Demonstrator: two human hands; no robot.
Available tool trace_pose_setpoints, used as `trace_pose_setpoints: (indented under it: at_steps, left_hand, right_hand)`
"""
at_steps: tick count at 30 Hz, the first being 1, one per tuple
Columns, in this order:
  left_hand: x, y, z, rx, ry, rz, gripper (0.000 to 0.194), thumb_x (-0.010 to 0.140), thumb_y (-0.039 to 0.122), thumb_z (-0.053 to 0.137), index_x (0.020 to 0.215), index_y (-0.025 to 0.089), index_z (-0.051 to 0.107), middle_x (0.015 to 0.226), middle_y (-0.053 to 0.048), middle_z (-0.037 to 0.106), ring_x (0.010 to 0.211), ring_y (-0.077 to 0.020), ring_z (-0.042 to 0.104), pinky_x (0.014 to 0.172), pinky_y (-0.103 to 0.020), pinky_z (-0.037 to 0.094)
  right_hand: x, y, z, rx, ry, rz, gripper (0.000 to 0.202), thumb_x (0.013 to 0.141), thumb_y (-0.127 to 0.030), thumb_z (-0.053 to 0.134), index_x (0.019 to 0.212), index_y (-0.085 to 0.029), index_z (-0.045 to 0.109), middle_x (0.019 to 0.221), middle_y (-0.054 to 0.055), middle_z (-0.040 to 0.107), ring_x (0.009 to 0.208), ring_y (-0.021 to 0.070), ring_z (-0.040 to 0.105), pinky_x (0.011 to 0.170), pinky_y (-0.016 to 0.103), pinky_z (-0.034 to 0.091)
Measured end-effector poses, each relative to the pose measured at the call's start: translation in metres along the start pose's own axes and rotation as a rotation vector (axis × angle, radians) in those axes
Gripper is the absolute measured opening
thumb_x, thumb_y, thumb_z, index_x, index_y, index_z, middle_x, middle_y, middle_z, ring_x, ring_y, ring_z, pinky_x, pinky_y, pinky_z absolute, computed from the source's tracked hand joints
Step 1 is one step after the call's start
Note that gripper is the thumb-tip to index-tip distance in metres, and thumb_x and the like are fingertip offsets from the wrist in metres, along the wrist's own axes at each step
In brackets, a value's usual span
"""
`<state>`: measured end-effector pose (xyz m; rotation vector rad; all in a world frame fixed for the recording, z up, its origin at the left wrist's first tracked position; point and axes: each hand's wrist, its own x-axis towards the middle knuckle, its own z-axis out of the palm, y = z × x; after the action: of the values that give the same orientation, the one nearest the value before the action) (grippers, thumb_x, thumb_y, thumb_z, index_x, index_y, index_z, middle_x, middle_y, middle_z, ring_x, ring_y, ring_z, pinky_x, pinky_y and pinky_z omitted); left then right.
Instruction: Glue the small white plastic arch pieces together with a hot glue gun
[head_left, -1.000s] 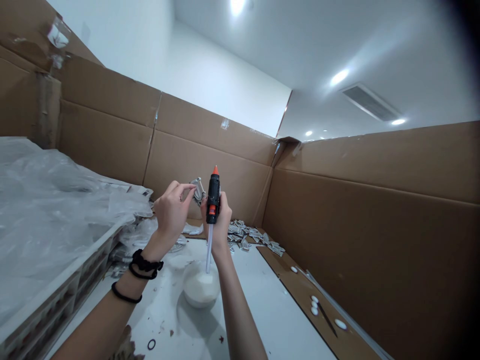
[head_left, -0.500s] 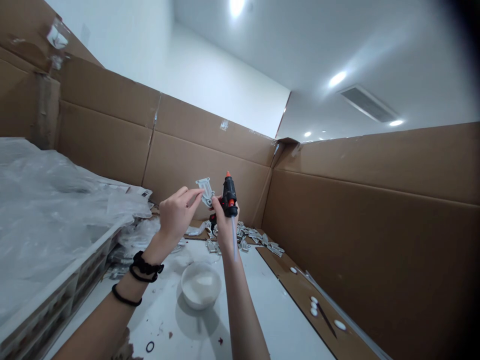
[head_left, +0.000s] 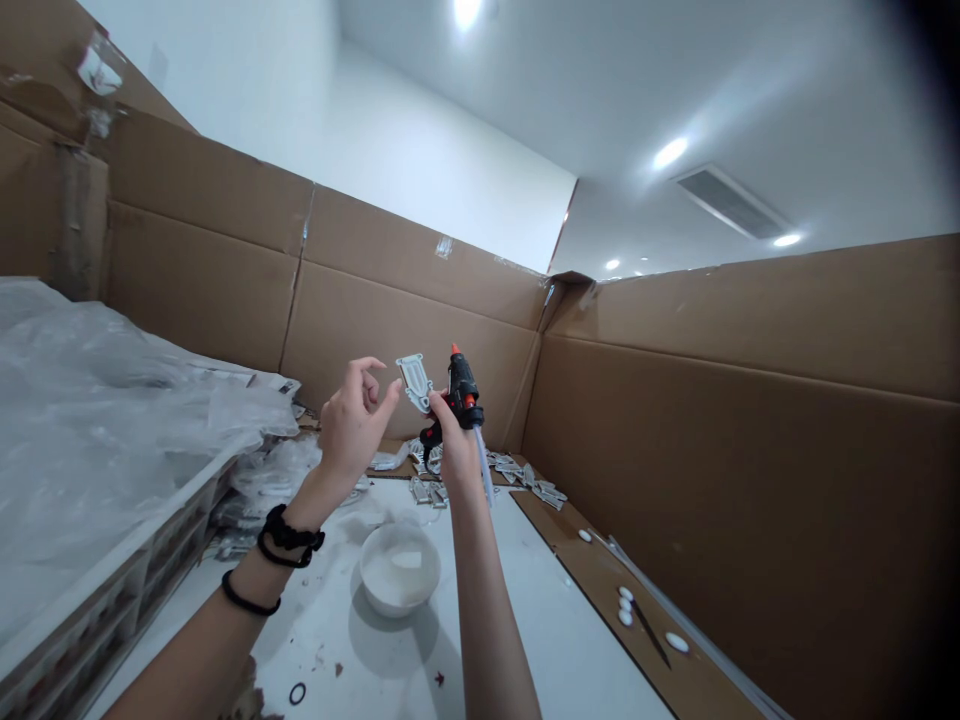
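Cardboard walls (head_left: 750, 450) stand around a white surface (head_left: 570, 610) bearing a white bowl (head_left: 397, 602). Beyond it, the left hand (head_left: 352, 415) is open, fingers loosely bent; the right hand (head_left: 459, 445) grips a black glue gun (head_left: 463, 380), orange tip up, and a small grey piece (head_left: 414, 382) at its thumb, near the left fingers

Glue gun (head_left: 463, 378) partly hidden by right hand (head_left: 459, 445), plastic bags (head_left: 112, 400) cut off leftward
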<state>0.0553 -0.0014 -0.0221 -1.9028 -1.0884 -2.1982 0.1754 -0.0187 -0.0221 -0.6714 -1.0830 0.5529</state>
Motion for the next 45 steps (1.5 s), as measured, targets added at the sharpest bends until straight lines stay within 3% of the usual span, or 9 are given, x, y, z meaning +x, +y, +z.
trace_pose_setpoints:
  at_steps: [6,9,11,18,28,33,37,41,45]
  left_hand:
    - [0.008,-0.007,0.004,-0.296,-0.298,-0.204,0.034,0.078,0.045,0.056,0.094,0.016,0.065,0.067,-0.001,0.058,0.057,-0.0116,0.05,0.053,-0.022,0.038]
    - [0.007,-0.011,0.006,-0.336,-0.315,-0.197,0.03,0.078,0.042,0.057,0.089,0.015,0.067,0.066,-0.001,0.06,0.053,-0.0103,0.048,0.05,-0.022,0.037]
    - [0.005,-0.012,0.003,-0.25,-0.212,-0.082,0.026,0.08,0.038,0.056,0.088,0.016,0.067,0.064,0.0,0.06,0.049,-0.0084,0.044,0.049,-0.021,0.035]
    - [0.004,-0.013,-0.027,0.062,0.053,0.769,0.023,0.082,0.016,0.057,0.101,0.026,0.066,0.064,0.003,0.062,0.054,-0.0068,0.052,0.052,-0.019,0.037]
    - [0.001,0.0,-0.031,0.131,0.175,0.891,0.028,0.077,0.011,0.063,0.095,0.032,0.068,0.057,0.004,0.054,0.046,-0.0058,0.042,0.048,-0.02,0.034]
    - [0.001,-0.002,-0.029,0.128,0.133,0.732,0.013,0.08,0.021,0.061,0.082,0.029,0.07,0.055,0.003,0.052,0.046,-0.006,0.042,0.048,-0.02,0.034]
    - [-0.001,0.006,-0.015,-0.066,0.062,0.414,0.011,0.08,0.03,0.059,0.079,0.022,0.067,0.056,0.003,0.051,0.048,-0.0071,0.041,0.048,-0.021,0.033]
    - [-0.008,0.02,0.008,-0.422,-0.075,-0.075,0.02,0.078,0.036,0.06,0.072,0.017,0.059,0.058,0.003,0.051,0.051,-0.0077,0.042,0.049,-0.02,0.034]
    - [-0.011,0.019,0.022,-0.588,-0.247,-0.318,0.025,0.076,0.04,0.059,0.08,0.016,0.062,0.071,-0.002,0.062,0.059,-0.0111,0.051,0.054,-0.022,0.038]
  right_hand:
    - [0.004,0.002,-0.005,-0.025,-0.08,-0.059,0.027,0.069,-0.039,0.066,0.08,-0.016,0.056,0.075,0.001,0.057,0.064,0.0106,0.054,0.061,0.024,0.044]
    - [0.006,0.002,-0.005,-0.06,-0.114,-0.078,0.026,0.071,-0.039,0.065,0.081,-0.015,0.06,0.077,0.002,0.059,0.066,0.0115,0.056,0.064,0.025,0.045]
    - [0.007,0.002,-0.006,-0.047,-0.079,-0.086,0.028,0.073,-0.039,0.063,0.085,-0.014,0.062,0.084,0.005,0.062,0.072,0.0126,0.057,0.07,0.026,0.046]
    - [0.013,0.0,-0.015,0.045,0.091,-0.04,0.028,0.069,-0.038,0.066,0.082,-0.014,0.061,0.085,0.006,0.064,0.07,0.0121,0.057,0.071,0.027,0.047]
    - [0.011,-0.012,-0.021,0.022,-0.023,-0.1,0.023,0.074,-0.034,0.062,0.085,-0.014,0.064,0.09,0.005,0.062,0.072,0.0107,0.055,0.068,0.024,0.047]
    - [0.007,-0.02,-0.022,0.044,-0.244,-0.092,0.023,0.077,-0.031,0.059,0.096,-0.02,0.063,0.112,0.005,0.061,0.086,0.0146,0.058,0.075,0.028,0.049]
    - [0.004,-0.025,-0.02,0.022,-0.353,-0.11,0.029,0.078,-0.03,0.058,0.105,-0.022,0.062,0.115,0.005,0.06,0.098,0.0164,0.056,0.081,0.029,0.048]
    - [0.006,-0.019,-0.019,0.025,-0.267,-0.105,0.022,0.074,-0.032,0.062,0.092,-0.02,0.062,0.099,0.003,0.062,0.081,0.0127,0.057,0.075,0.027,0.048]
    - [0.011,-0.013,-0.023,0.094,-0.184,-0.041,0.02,0.068,-0.03,0.068,0.08,-0.018,0.057,0.081,-0.001,0.059,0.065,0.0072,0.053,0.066,0.022,0.046]
